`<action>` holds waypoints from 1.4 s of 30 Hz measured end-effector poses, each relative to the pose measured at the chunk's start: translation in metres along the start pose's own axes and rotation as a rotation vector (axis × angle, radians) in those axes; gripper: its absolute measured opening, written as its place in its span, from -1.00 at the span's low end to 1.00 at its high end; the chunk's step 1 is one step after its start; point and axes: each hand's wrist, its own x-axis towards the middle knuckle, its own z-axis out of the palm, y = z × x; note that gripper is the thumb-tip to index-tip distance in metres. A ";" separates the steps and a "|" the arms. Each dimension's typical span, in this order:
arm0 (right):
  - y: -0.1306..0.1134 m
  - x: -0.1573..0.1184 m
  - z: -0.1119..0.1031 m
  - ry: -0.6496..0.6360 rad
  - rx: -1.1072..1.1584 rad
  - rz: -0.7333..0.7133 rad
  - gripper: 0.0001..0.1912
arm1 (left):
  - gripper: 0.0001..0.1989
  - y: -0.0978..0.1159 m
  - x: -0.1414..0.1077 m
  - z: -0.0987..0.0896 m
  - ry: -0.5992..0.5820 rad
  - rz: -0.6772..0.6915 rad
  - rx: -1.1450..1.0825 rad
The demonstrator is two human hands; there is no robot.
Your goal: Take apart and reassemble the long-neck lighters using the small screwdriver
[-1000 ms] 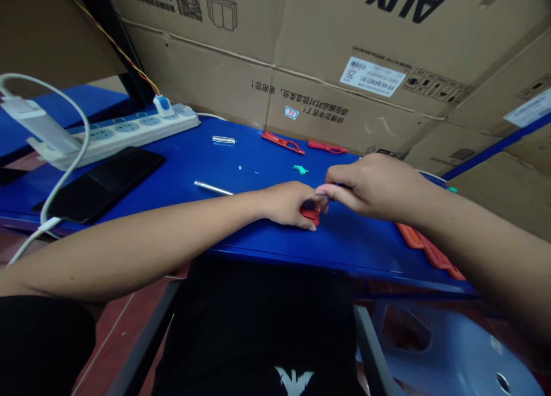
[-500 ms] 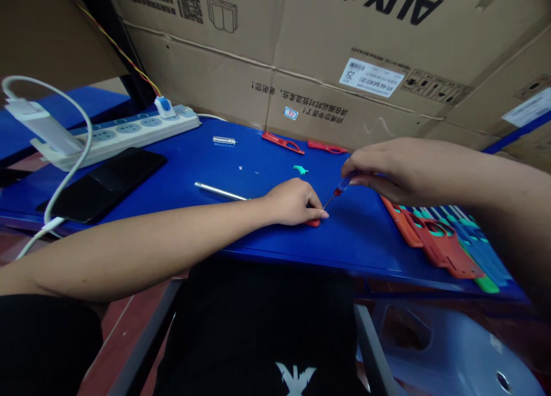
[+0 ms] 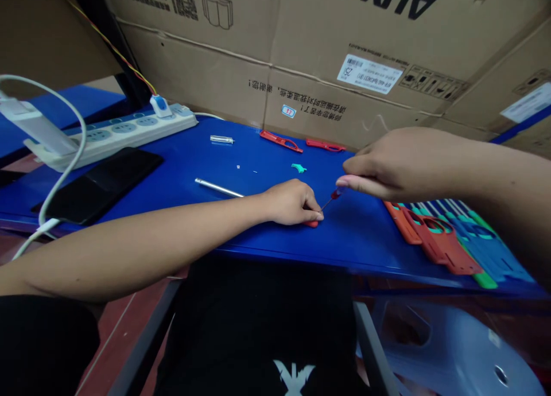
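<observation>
Blue bench (image 3: 181,172), AUX carton (image 3: 344,46) behind; R fingers (image 3: 357,166) pinch red tool (image 3: 334,195); L fingers (image 3: 310,208) closed on red part (image 3: 312,224).

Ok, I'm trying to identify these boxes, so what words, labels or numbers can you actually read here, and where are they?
"AUX": large, upside down, on the cardboard carton
"谢谢您!": small, upside down, same carton
White barcode label: too small to read
Blue sticker: too blurred to read
</observation>
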 end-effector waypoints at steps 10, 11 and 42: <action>-0.003 -0.001 0.000 -0.054 -0.043 -0.028 -0.53 | -0.83 0.000 0.000 0.000 -0.017 -0.008 -0.019; -0.005 0.001 0.002 -0.038 -0.071 0.027 -0.48 | -0.84 0.000 -0.001 0.000 -0.013 0.010 -0.031; -0.008 -0.007 0.009 0.044 0.002 0.076 -0.39 | -0.85 -0.002 0.003 0.003 -0.018 0.113 -0.074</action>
